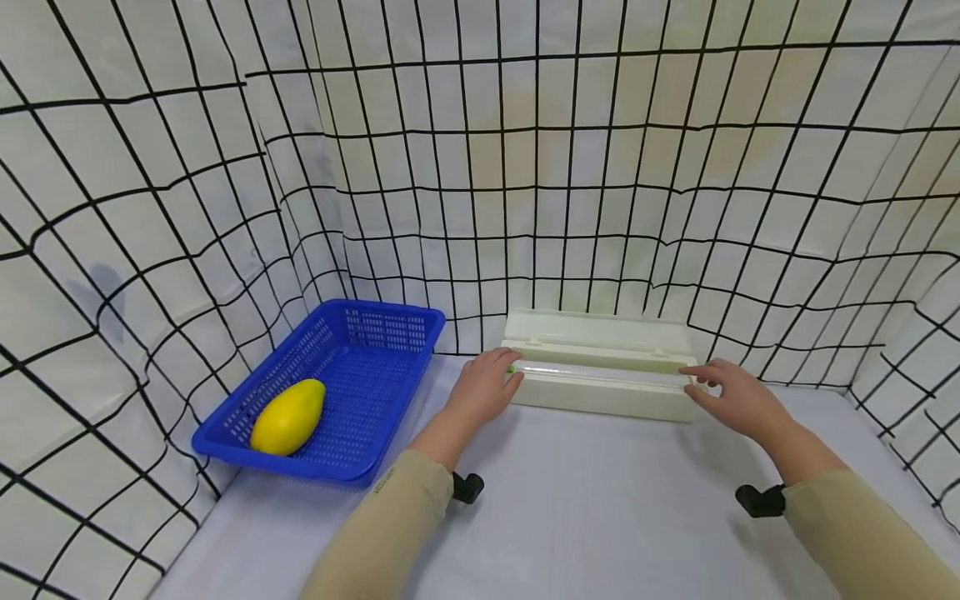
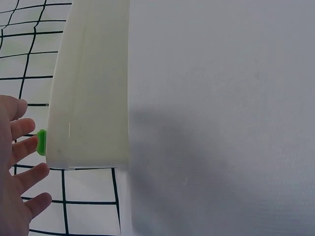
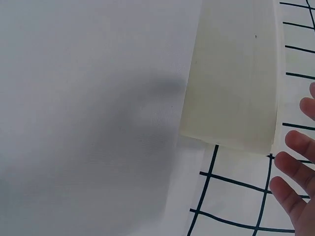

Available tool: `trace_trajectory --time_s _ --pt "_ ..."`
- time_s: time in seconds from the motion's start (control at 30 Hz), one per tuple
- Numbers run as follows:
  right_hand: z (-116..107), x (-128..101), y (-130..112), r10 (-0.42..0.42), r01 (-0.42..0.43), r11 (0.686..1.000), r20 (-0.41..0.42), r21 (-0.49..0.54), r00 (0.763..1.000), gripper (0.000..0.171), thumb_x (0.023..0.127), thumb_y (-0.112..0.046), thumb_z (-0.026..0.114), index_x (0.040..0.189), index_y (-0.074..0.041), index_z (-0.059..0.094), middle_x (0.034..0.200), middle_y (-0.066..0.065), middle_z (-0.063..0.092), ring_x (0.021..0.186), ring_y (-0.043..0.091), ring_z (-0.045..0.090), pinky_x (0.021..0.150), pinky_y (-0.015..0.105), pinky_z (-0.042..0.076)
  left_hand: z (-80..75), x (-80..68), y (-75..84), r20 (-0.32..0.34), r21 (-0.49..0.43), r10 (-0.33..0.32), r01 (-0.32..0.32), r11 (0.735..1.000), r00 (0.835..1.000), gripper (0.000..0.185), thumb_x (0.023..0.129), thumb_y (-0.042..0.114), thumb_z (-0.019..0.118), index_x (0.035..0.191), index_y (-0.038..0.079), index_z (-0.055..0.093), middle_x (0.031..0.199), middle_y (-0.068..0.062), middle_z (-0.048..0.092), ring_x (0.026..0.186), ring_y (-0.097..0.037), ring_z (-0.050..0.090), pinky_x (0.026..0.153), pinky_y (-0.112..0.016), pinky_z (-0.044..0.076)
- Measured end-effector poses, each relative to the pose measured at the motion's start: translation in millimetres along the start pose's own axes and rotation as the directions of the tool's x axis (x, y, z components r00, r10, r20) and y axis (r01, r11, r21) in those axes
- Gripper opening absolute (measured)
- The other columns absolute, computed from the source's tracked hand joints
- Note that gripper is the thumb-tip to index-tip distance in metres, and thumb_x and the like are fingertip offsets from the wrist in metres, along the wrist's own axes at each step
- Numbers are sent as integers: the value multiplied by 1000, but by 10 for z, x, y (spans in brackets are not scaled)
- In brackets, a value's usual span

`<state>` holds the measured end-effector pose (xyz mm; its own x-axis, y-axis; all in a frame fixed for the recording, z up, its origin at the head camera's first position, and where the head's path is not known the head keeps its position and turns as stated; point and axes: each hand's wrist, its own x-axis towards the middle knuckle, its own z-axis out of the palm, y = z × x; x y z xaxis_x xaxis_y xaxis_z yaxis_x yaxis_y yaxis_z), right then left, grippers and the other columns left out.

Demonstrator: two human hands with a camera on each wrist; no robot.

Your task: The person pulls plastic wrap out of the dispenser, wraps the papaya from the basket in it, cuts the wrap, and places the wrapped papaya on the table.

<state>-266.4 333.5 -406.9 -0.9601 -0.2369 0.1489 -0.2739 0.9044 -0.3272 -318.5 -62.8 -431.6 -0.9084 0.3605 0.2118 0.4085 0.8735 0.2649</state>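
Observation:
A long off-white plastic box [image 1: 600, 402] stands on the table with its lid [image 1: 600, 332] tipped back toward the grid. Along its top lies a roll of clear cling film [image 1: 592, 372] with a green end cap [image 2: 42, 142]. My left hand [image 1: 483, 387] pinches the roll's left end, the cap between thumb and forefinger. At the right end, the thumb and forefinger of my right hand [image 1: 731, 396] curve around the roll's tip. Both hands' remaining fingers are spread apart in the wrist views, beside the box ends. The roll's underside is hidden by the box front.
A blue basket [image 1: 375, 450] sits to the left with a yellow lemon-shaped fruit [image 1: 288, 417] in its near corner. Black wire grid [image 1: 536, 187] encloses the back and sides, close behind the box. The table [image 1: 600, 508] has a white cloth cover.

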Motion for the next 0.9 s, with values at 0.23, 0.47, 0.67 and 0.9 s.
trace_trajectory --time_s 0.23,0.47,0.67,0.9 --pt "79 124 57 15 -14 999 42 -37 999 39 99 -30 59 132 -10 64 111 15 59 94 30 57 70 45 50 104 138 -49 32 -9 8 -8 1000 999 37 105 37 46 136 22 60 145 0 51 138 -28 40 109 -51 35" --pt "119 183 57 20 -19 1000 40 -23 999 28 99 -24 58 120 -10 72 106 13 58 86 25 54 63 37 45 160 193 -70 4 -5 3 -3 1000 1000 28 105 35 48 119 24 70 139 3 56 135 -28 41 107 -50 36" --pt "136 192 41 24 -24 1000 28 10 999 22 99 -18 58 109 -9 75 99 11 59 86 26 52 65 38 45 164 231 -59 -4 -39 -35 35 999 999 28 104 35 51 116 22 72 133 2 61 133 -28 42 107 -49 36" --pt "171 210 31 42 -41 998 -6 40 999 22 99 -18 59 105 -1 72 91 10 59 84 27 53 67 41 45 162 281 -38 -45 -115 -64 59 992 997 21 101 31 58 103 20 75 118 2 69 130 -30 46 105 -48 37"
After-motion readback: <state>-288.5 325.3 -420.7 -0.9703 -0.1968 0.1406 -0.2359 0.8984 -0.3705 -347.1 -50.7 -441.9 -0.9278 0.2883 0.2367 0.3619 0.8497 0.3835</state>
